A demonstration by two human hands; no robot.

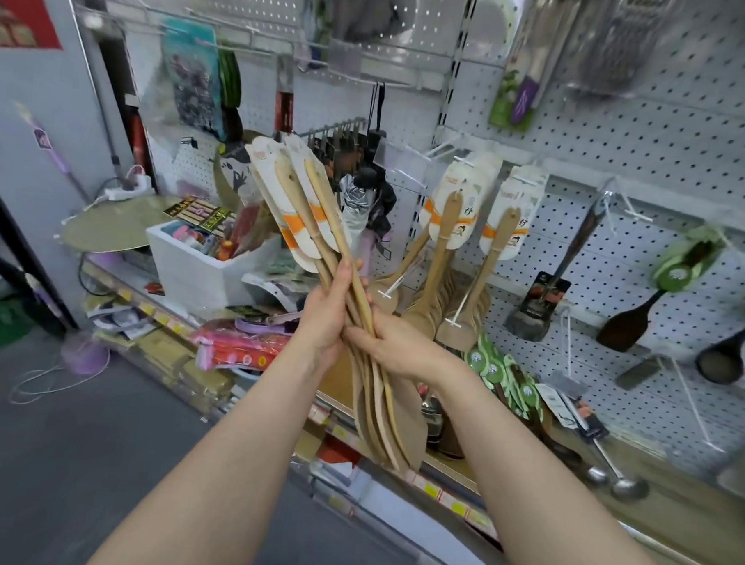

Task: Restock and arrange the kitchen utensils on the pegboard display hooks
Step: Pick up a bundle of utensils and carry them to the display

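Note:
Both hands hold one bundle of wooden spatulas [322,220] in front of the white pegboard [650,140]. Their handles carry white card labels with orange bands and point up left; the flat blades hang down near the shelf edge. My left hand [326,314] wraps the handles from the left. My right hand [385,342] grips them from the right, just below. More wooden spatulas of the same kind [444,260] hang in rows on pegboard hooks right behind the bundle. Dark spatulas with green labels [642,311] hang further right.
A white foam box [200,270] full of small goods stands on the shelf at left. Green-labelled utensils [503,377] and metal ladles [614,476] lie on the wooden shelf [672,521] below the hooks. Folded umbrellas [366,188] hang at centre. Bare hooks [694,407] jut out at right.

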